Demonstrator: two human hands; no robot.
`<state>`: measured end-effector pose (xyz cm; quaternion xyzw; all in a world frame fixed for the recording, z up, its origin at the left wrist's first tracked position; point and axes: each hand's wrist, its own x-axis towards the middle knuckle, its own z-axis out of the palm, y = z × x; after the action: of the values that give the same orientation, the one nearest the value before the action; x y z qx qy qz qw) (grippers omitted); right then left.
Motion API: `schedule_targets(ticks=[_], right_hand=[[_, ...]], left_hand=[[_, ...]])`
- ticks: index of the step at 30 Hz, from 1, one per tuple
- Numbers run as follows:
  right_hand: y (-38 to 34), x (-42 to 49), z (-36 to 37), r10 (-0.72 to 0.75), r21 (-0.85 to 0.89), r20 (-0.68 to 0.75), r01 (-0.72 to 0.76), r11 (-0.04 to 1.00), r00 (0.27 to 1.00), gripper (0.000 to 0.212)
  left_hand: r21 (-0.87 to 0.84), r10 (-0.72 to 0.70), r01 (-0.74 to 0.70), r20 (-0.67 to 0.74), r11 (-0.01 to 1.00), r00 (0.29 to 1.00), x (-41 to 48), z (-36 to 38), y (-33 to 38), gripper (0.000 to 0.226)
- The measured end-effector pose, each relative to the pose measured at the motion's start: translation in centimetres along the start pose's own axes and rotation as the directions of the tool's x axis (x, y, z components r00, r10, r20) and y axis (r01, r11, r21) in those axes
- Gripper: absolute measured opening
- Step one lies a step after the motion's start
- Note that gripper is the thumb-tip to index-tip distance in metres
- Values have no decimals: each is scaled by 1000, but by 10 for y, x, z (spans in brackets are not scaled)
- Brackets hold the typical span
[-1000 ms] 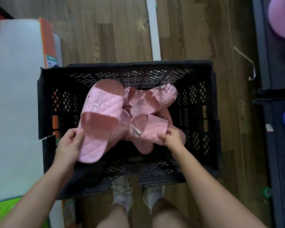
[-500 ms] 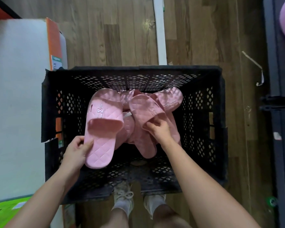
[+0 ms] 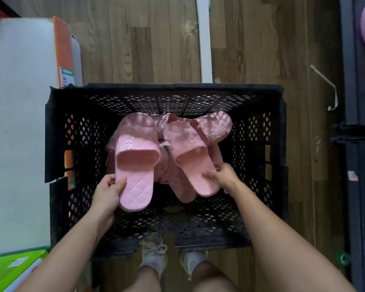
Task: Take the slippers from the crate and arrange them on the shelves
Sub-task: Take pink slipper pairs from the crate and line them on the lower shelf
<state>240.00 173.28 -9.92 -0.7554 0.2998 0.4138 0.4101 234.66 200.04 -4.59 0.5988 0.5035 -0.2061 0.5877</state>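
Observation:
A black lattice crate [image 3: 164, 91] stands on the wooden floor right below me. Inside lies a pile of pink quilted slippers [image 3: 217, 125]. My left hand [image 3: 108, 190] grips the heel end of one pink slipper [image 3: 135, 165], held upright-facing with its strap toward the crate's far wall. My right hand [image 3: 223, 175] pinches the heel side of a second pink slipper [image 3: 190, 157], lifted off the pile and angled slightly left. More slippers sit partly hidden under these two.
A large white box with an orange edge [image 3: 19, 123] stands at the left of the crate, a green box [image 3: 6, 268] below it. A dark shelf unit [image 3: 358, 144] runs along the right edge. My feet in white shoes [image 3: 154, 256] stand at the crate's near side.
My right hand has turned its slipper sole-down and shifted its grip to the heel. My left hand has straightened its slipper and raised it a little. The view has shifted slightly.

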Motion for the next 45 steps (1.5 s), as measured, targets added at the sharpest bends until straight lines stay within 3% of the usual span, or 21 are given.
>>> schedule_targets(ticks=[5, 8, 12, 21, 30, 34, 37, 39, 45], right_hand=[[-7, -28, 5, -31, 57, -14, 32, 998, 999, 31], [-10, -50, 1, -30, 165, -19, 32, 986, 999, 22], [-16, -93, -16, -58, 167, -76, 70, 983, 995, 19], [-48, -198, -62, -194, 169, -166, 222, 960, 967, 17], [-93, -317, -116, -368, 209, -205, 408, 889, 907, 15], [-111, -370, -142, -446, 216, -205, 485, 847, 871, 16], [-122, -406, -158, -487, 240, -218, 530, 813, 846, 17], [-131, -432, -169, -509, 255, -233, 557, 790, 829, 21], [-141, -496, -194, -549, 316, -338, 641, 699, 765, 20]], left_hand=[[34, 2, 0, -55, 999, 998, -15, -2, 4, 6], [37, -10, 11, -39, 999, 999, -30, -12, 10, 12], [63, -13, 11, 30, 998, 999, -62, -22, 24, 11], [116, 172, -193, 167, 974, 971, -133, -43, 80, 12], [-30, 367, -369, 214, 929, 905, -253, -69, 143, 8], [-66, 459, -457, 222, 887, 860, -309, -84, 169, 23], [-73, 505, -501, 212, 862, 837, -342, -89, 188, 9], [-58, 532, -533, 214, 844, 819, -363, -89, 206, 14], [-128, 592, -586, 325, 800, 738, -408, -92, 251, 13]])
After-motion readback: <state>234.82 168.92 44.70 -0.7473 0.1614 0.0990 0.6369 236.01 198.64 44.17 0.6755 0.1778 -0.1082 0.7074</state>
